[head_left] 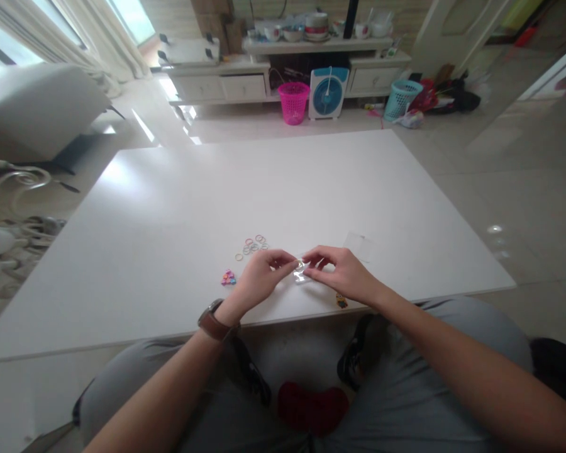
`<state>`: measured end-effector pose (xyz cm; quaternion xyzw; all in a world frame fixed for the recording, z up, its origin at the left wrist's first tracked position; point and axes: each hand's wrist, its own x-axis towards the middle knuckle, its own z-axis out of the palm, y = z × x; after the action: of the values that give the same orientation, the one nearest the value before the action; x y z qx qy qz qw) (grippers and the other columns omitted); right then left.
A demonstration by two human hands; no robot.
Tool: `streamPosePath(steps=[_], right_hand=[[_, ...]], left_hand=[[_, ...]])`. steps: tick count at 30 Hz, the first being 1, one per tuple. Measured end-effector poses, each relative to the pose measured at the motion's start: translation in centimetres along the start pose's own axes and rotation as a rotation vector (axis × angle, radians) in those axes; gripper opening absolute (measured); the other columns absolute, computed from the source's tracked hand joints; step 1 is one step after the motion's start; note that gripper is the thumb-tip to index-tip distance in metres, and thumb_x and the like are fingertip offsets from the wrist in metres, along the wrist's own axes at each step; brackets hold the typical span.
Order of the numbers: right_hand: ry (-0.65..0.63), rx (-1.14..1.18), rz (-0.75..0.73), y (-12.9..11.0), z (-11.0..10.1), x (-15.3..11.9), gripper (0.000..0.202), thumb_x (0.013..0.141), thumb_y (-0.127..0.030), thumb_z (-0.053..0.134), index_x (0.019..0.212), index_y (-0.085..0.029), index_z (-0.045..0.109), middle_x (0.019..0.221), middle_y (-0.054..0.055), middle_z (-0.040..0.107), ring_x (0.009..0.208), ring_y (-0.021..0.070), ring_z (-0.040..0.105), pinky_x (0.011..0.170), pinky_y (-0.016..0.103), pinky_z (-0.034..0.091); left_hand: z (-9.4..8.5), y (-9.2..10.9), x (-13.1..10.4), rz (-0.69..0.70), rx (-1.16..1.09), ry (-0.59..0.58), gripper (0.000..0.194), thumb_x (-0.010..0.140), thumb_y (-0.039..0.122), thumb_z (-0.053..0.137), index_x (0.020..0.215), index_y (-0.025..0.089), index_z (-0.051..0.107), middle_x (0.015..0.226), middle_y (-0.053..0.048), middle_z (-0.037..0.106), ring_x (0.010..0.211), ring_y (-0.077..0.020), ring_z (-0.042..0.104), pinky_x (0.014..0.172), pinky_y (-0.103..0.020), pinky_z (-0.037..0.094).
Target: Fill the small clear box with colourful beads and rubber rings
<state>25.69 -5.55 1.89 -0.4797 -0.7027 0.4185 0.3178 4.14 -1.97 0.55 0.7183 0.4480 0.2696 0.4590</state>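
My left hand [263, 275] and my right hand [343, 270] meet above the near part of the white table [273, 182]. Between them is a small clear plastic bag [302, 277], its top edge pinched by the fingertips of both hands. A small yellowish band shows at the bag's top, though I cannot tell whether it lies inside. Several thin coloured rings [251, 246] lie left of the hands. Closer to me is a little cluster of pink, orange and blue pieces [228, 277]. A small yellow and dark piece [341, 301] sits below my right hand.
Beyond my right hand lies a flat transparent sheet or bag [357, 244]. Past the table stand a pink basket [294, 104], a blue and white fan [328, 94] and a light blue basket [402, 100] before a white cabinet [198, 88]. A grey sofa [38, 113] is at left.
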Motion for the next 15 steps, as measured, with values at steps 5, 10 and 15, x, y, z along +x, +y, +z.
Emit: streamPosePath(steps=[5,10,15], right_hand=[[0.025,0.072,-0.004,0.5,0.2,0.0,0.015,0.088,-0.030,0.067,0.094,-0.018,0.074,0.089,0.004,0.075,0.081,0.0167,0.068,0.075,0.028,0.053],[0.066,0.100,-0.036,0.7,0.3,0.2,0.017,0.087,-0.033,0.068,0.091,-0.018,0.075,0.087,0.005,0.075,0.080,0.0172,0.068,0.074,0.029,0.054],[0.105,0.030,-0.023,0.9,-0.6,0.5,0.016,0.084,-0.031,0.068,0.086,-0.017,0.074,0.083,0.005,0.074,0.075,0.0170,0.067,0.072,0.030,0.053]], left_hand=[[1.1,1.0,-0.5,-0.011,-0.112,-0.019,0.022,0.085,0.039,0.068,0.084,0.018,0.076,0.080,-0.004,0.076,0.074,-0.0171,0.067,0.068,-0.027,0.051],[1.4,0.8,-0.6,0.012,-0.116,-0.019,0.025,0.086,0.041,0.068,0.083,0.018,0.078,0.078,-0.004,0.076,0.073,-0.0174,0.067,0.069,-0.028,0.051],[1.5,0.3,-0.4,-0.018,-0.187,-0.047,0.026,0.088,0.041,0.065,0.094,0.018,0.077,0.089,-0.006,0.077,0.082,-0.0199,0.070,0.074,-0.030,0.055]])
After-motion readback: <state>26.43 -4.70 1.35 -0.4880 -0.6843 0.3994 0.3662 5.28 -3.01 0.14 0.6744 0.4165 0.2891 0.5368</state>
